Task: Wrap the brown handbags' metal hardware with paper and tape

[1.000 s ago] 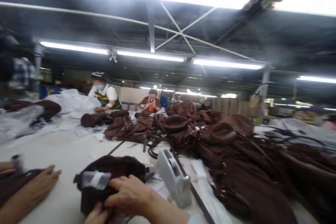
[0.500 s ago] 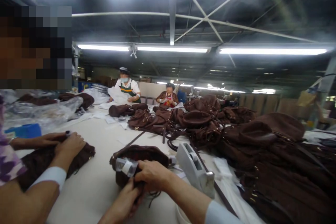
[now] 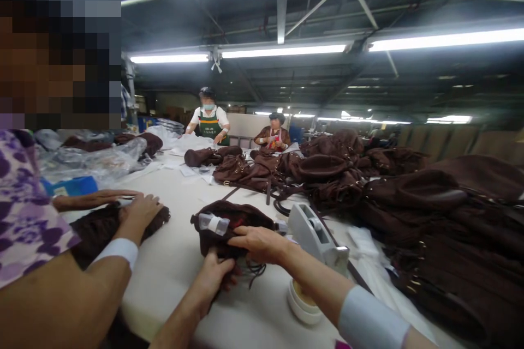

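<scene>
A dark brown handbag (image 3: 235, 212) stands on the white table, its top gaping and showing a reddish inside. Clear plastic wrap with white tape (image 3: 213, 224) covers a fitting at its left side. My left hand (image 3: 216, 275) grips the bag's near lower side, its fingertips partly hidden. Across the near rim lies my right hand (image 3: 260, 242), fingers stretched out and touching the bag. Thin dark cords (image 3: 256, 270) hang beneath that hand. Just right of the bag is a grey tape dispenser (image 3: 313, 234).
At left, a co-worker's hands (image 3: 141, 210) press on another brown bag (image 3: 96, 229). Piled brown bags (image 3: 442, 229) fill the right side. A round white container (image 3: 303, 305) sits near my right forearm. Two people (image 3: 210, 125) are across the table (image 3: 164, 283).
My right fingers have straightened from a pinch near the plastic wrap and now lie over the rim. My left hand has shifted lower on the bag. The view has tilted down.
</scene>
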The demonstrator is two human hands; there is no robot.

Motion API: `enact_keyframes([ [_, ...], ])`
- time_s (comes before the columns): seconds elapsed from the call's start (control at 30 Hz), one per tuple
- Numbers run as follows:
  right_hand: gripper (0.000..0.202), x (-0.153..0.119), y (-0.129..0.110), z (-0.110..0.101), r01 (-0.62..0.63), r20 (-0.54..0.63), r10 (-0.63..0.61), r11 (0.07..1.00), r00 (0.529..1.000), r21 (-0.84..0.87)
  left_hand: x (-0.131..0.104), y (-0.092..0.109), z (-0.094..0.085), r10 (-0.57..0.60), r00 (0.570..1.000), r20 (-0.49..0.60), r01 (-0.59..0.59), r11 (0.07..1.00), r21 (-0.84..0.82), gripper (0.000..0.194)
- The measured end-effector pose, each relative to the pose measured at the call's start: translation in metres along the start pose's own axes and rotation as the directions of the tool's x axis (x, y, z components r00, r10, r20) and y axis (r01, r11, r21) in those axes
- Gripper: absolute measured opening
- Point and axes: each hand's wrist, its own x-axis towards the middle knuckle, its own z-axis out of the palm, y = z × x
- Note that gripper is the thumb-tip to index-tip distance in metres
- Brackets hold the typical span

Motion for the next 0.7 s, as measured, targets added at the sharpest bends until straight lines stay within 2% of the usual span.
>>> enact_keyframes([
  [0.17, 0.03, 0.004, 0.0, 0.003, -0.02, -0.017, 0.021, 0.996, 1.0, 0.089, -0.002, 0.009, 0.002, -0.084, 0.993, 0.083, 0.086, 0.996, -0.021, 0.054],
  [0.3, 0.038, 0.003, 0.001, -0.006, 0.029, -0.064, -0.013, 0.964, 0.998, 0.265, 0.006, 0.012, 0.004, -0.119, 0.988, 0.1, 0.125, 0.99, -0.059, 0.057],
  [0.37, 0.039, -0.01, 0.003, -0.021, 0.025, -0.12, 0.021, 0.929, 0.993, 0.368, 0.008, 0.014, 0.005, -0.109, 0.989, 0.098, 0.115, 0.992, -0.058, 0.051],
  [0.47, 0.033, -0.053, 0.012, -0.051, -0.061, -0.201, 0.193, 0.85, 0.96, 0.523, 0.008, 0.016, 0.003, -0.077, 0.989, 0.13, 0.084, 0.996, -0.044, 0.043],
  [0.57, 0.035, -0.126, 0.02, -0.078, -0.211, -0.21, 0.451, 0.715, 0.867, 0.666, 0.018, 0.01, -0.004, -0.043, 0.991, 0.126, 0.041, 0.999, 0.025, 0.045],
  [0.63, 0.039, -0.185, 0.019, -0.09, -0.31, -0.187, 0.615, 0.608, 0.766, 0.73, 0.029, 0.002, -0.008, -0.034, 0.99, 0.138, 0.032, 0.999, 0.017, 0.047],
  [0.7, 0.04, -0.242, 0.012, -0.093, -0.406, -0.16, 0.756, 0.502, 0.635, 0.763, 0.038, -0.008, -0.008, -0.027, 0.99, 0.141, 0.026, 1.0, 0.003, 0.049],
])
